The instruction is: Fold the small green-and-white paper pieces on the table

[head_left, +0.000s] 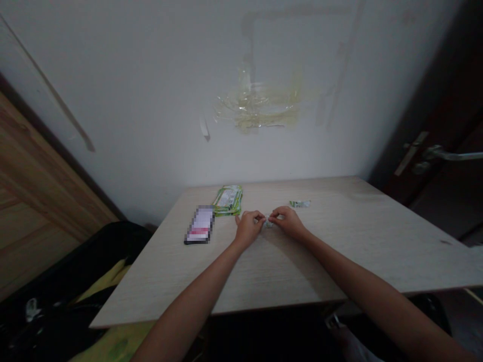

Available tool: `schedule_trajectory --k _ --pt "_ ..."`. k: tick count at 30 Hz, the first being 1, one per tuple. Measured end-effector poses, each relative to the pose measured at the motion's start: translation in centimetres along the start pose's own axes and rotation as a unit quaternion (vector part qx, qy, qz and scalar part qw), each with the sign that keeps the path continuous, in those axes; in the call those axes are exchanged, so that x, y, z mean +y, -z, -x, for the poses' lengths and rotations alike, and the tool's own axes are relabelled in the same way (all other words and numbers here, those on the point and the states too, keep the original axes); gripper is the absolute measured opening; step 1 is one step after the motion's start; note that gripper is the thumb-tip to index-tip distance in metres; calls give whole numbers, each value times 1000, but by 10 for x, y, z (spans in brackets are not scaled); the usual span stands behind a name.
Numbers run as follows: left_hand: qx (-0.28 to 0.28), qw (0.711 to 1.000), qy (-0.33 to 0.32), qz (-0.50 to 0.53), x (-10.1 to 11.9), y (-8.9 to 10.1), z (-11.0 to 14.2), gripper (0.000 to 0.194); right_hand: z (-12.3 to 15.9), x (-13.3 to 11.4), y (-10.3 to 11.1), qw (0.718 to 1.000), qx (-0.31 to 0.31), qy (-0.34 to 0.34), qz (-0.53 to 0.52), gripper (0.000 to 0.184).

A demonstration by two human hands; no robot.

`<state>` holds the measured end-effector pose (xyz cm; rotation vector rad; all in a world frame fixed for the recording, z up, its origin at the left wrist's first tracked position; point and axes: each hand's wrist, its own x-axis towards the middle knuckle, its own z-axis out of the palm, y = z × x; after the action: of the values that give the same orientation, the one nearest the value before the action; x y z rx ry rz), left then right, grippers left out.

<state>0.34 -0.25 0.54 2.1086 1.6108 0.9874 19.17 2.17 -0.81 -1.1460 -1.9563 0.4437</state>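
Near the middle of the table, my left hand (250,226) and my right hand (286,220) face each other with thumbs and fingers pinched. Between the fingertips is a small whitish-green wrapper piece (268,223), gripped from both sides; my fingers hide part of it. Behind my right hand lies a narrow green-and-white wrapper strip (300,204). A green-and-white printed packet (228,200) lies flat beyond my left hand, to its left.
Left of my left hand, a phone (200,224) with a blurred-out screen lies on the pale wooden table (328,251). The wall (151,100) rises behind the table, with clear tape (260,108) stuck on it. A dark door with a metal handle (456,156) stands right.
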Motion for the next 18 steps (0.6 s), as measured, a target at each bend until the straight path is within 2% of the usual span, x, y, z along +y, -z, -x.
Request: schedule_trajectory --k 7,14,18 --pt "-18 999 31 6 7 2 1 10 -2 -4 3 999 -5 12 39 8" --pt "30 999 15 29 1 -1 -1 11 -4 8 1 999 30 4 -14 12" --pt "48 999 8 2 -2 -3 -1 11 -3 12 2 998 58 -14 -33 14"
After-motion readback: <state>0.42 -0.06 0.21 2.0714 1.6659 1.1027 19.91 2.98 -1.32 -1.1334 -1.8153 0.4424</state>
